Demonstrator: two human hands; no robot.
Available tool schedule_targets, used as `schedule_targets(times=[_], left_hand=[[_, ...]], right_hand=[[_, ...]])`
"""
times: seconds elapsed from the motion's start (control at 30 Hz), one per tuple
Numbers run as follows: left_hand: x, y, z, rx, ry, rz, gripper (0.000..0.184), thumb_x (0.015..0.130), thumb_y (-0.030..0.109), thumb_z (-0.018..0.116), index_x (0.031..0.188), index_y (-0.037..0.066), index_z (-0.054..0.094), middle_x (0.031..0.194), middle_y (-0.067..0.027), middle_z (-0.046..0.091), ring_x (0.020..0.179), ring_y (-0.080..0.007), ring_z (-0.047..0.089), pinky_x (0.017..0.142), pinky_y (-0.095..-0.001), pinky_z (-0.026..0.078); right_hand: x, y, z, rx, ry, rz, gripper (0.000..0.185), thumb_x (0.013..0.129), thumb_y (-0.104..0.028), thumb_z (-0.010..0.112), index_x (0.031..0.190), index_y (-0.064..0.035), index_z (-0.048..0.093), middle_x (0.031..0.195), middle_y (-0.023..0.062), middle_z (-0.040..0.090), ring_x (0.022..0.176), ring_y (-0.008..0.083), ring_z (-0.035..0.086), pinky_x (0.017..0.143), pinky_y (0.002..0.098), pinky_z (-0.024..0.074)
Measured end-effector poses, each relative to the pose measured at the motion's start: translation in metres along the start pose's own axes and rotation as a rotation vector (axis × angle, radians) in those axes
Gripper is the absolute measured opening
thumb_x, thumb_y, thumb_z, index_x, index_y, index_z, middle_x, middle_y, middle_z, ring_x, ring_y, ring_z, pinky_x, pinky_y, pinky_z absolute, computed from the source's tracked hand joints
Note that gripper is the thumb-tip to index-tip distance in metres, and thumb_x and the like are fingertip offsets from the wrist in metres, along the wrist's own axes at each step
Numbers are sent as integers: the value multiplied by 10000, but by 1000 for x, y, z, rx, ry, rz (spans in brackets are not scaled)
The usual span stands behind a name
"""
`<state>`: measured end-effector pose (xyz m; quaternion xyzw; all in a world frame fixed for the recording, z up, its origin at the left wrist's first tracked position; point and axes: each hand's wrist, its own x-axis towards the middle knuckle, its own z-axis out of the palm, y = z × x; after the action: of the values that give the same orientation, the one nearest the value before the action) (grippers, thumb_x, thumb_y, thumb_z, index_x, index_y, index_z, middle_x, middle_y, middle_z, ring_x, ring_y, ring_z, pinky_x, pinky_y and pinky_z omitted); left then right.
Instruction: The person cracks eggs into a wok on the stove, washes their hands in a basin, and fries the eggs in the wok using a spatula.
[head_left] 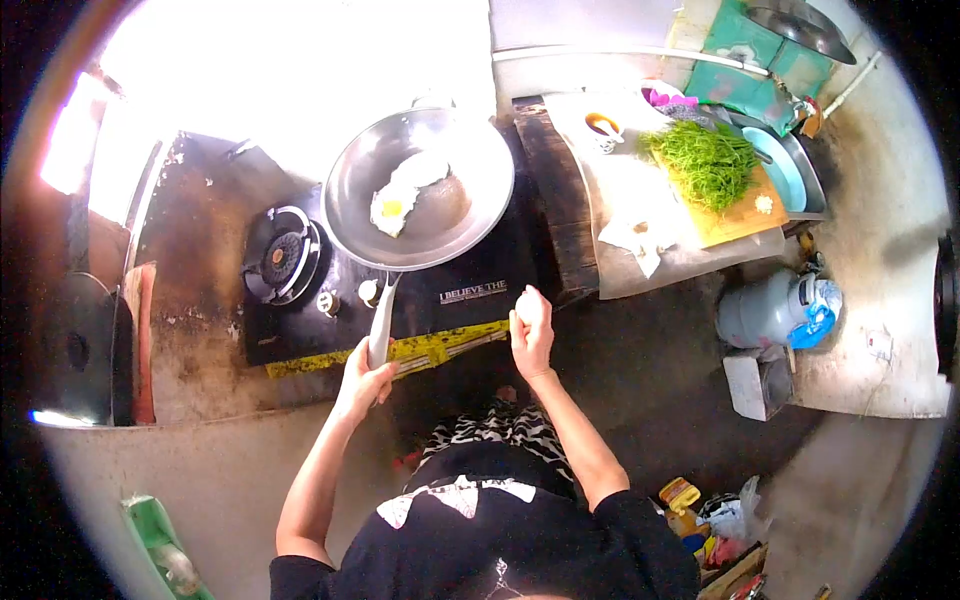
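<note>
My left hand [365,383] is wrapped round the pale handle of a frying pan [345,225], which sits over the right side of the gas stove. A fried egg [393,206] with a yellow yolk lies in the pan, its white spread toward the upper middle. Beside it is a patch of bubbly liquid [443,204]. My right hand [532,330] is closed in front of the stove's right edge, apart from the pan. Its fingers are curled, and what they hold, if anything, cannot be made out.
The left burner [287,256] is uncovered. At right, chopped greens [703,165] lie on a cutting board [735,225] beside a cup [604,130] and a crumpled white cloth [640,242]. A gas cylinder [755,308] stands below, with cluttered goods [720,525] on the floor.
</note>
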<state>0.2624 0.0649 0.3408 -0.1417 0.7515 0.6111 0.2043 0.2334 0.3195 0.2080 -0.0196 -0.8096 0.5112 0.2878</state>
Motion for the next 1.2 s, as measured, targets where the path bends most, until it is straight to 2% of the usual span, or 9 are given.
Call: schedule_targets(times=[0.07,0.13,0.2,0.27,0.53,0.87,1.0,1.07,1.2], left_hand=[[4,3,-3,15,-33,11,303,796,72,593,1054,30,439,606,-15,454,376,-90,409,348,-243,316],[3,1,-7,34,-45,7,359,818,143,619,1100,21,432,658,-34,489,417,-103,460,392,-249,367],[6,-2,-16,20,-37,-7,454,824,191,629,1180,10,414,771,-63,536,511,-116,513,468,-249,425],[15,-1,-27,474,313,409,496,807,168,646,1221,-5,434,960,-116,575,700,-118,536,595,-245,465],[44,139,22,111,-298,411,317,875,225,562,1121,24,567,951,-26,619,745,-64,534,647,-209,431],[107,171,13,34,-414,253,378,776,119,622,1094,-66,534,927,-147,608,737,-154,605,636,-253,501],[128,186,16,19,-380,186,379,771,126,584,1076,-92,534,923,-160,595,722,-170,601,585,-253,510],[140,189,18,32,-335,206,373,780,133,572,1076,-89,535,903,-139,594,700,-158,592,576,-258,524],[153,200,24,42,-206,180,378,792,145,576,1092,-82,537,883,-115,596,676,-127,576,578,-225,528]], right_hand=[[16,-35,-8,710,1,592,354,897,-204,508,1223,-75,457,1032,114,566,573,123,552,424,199,415],[41,-45,-19,1194,-130,846,391,917,-306,447,1222,-60,458,903,117,599,505,106,517,357,183,341],[65,-57,-25,1534,-374,941,475,922,-371,398,1233,-15,438,842,132,606,471,97,473,360,182,342],[86,-82,-28,1680,-540,971,496,917,-394,401,1199,9,461,799,129,602,426,93,407,359,180,319],[132,-126,-5,1371,-959,935,482,931,-418,329,1159,-25,493,706,93,565,391,81,384,323,171,276],[193,-120,27,1092,-1194,999,470,926,-451,333,918,-26,534,678,81,537,365,60,370,302,152,257],[224,-132,30,1014,-1257,836,474,913,-464,354,1077,-46,503,816,114,612,465,132,551,327,183,340],[237,-136,25,514,-1042,533,500,910,-459,361,1163,-39,461,880,123,614,542,178,616,366,207,435],[251,-121,35,376,-884,116,287,781,-219,570,954,5,614,739,98,642,548,138,617,446,237,504]])
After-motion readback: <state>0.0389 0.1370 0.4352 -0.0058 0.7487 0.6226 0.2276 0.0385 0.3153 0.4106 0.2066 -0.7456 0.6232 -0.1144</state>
